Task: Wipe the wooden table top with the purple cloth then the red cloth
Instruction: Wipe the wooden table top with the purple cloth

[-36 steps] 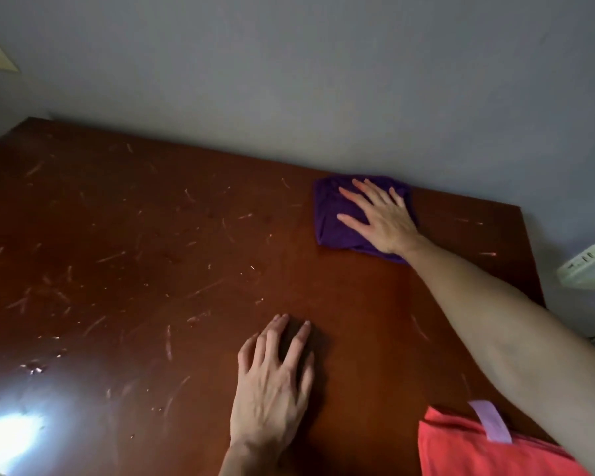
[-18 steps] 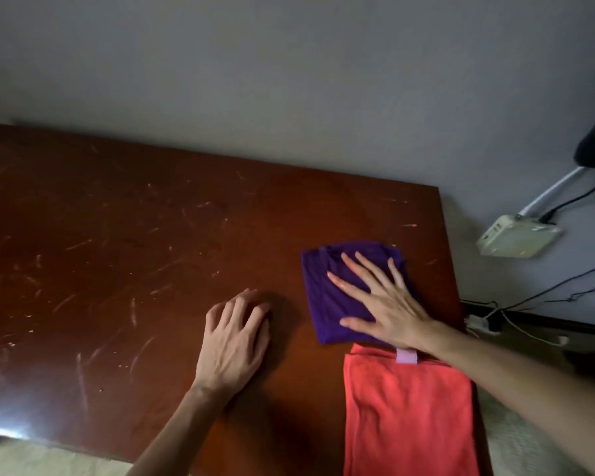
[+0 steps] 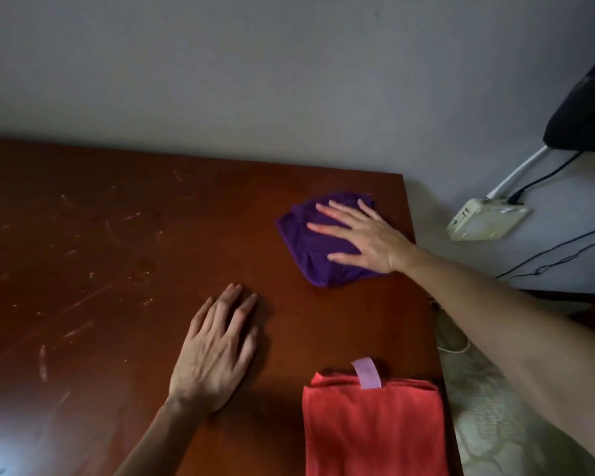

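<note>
Head view, single frame, dim light. Right hand (image 3: 361, 237) lies palm-down with fingers spread flat on the purple cloth (image 3: 318, 247), pressing it against the wooden surface (image 3: 124, 255) near the far right corner; nothing is pinched. Cloth is bunched and folded, with its near edge sticking out below the palm. Left hand (image 3: 213, 352) rests flat on bare wood, fingers extended and close together, holding nothing, near the front and well apart from the purple cloth. Red cloth (image 3: 375, 431) lies folded at the near right edge of the surface, untouched, with a pale lilac tag (image 3: 367, 372) at its far edge. Surface shows many light scratches on the left side. White box (image 3: 488, 219) with cables sits against the wall beyond the right edge.
</note>
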`<state>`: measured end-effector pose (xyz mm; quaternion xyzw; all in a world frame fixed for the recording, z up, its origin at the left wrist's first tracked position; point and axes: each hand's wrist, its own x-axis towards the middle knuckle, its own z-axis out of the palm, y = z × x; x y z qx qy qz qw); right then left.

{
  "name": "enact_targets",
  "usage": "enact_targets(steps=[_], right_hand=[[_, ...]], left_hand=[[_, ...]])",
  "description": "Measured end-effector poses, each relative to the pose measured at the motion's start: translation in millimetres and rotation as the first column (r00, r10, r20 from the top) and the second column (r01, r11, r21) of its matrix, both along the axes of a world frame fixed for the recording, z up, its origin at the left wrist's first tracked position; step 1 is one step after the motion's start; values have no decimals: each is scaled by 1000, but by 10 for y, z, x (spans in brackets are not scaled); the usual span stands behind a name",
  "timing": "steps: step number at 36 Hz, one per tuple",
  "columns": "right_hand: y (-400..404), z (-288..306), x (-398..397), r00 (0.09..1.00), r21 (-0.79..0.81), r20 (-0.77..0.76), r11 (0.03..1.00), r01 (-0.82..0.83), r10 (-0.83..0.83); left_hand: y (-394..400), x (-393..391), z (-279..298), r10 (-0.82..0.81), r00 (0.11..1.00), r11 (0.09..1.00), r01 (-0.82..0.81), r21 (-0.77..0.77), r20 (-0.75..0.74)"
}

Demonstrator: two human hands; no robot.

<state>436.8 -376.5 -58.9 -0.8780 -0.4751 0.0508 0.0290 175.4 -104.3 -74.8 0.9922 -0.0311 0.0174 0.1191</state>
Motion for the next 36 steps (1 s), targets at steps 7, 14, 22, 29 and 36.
enact_targets(steps=[7, 14, 22, 29, 36], right_hand=[[78, 42, 626, 937, 66, -58, 935, 349, -345], [47, -4, 350, 911, 96, -45, 906, 412, -410], [-249, -85, -1022, 937, 79, 37, 935, 345, -349], [-466, -80, -1697, 991, -2, 97, 995, 98, -97], [-292, -17, -1337, 994, -84, 97, 996, -39, 47]], left_hand=[[1, 31, 2, -11, 1000, 1000, 11, -20, -8], [6, 18, -11, -9, 1000, 999, 9, -34, 8], [-34, -14, 62, 27, 999, 993, -24, -115, 24], [118, -251, 191, 49, 995, 986, -34, -160, 90], [800, -528, 207, 78, 997, 996, -79, -37, -12]])
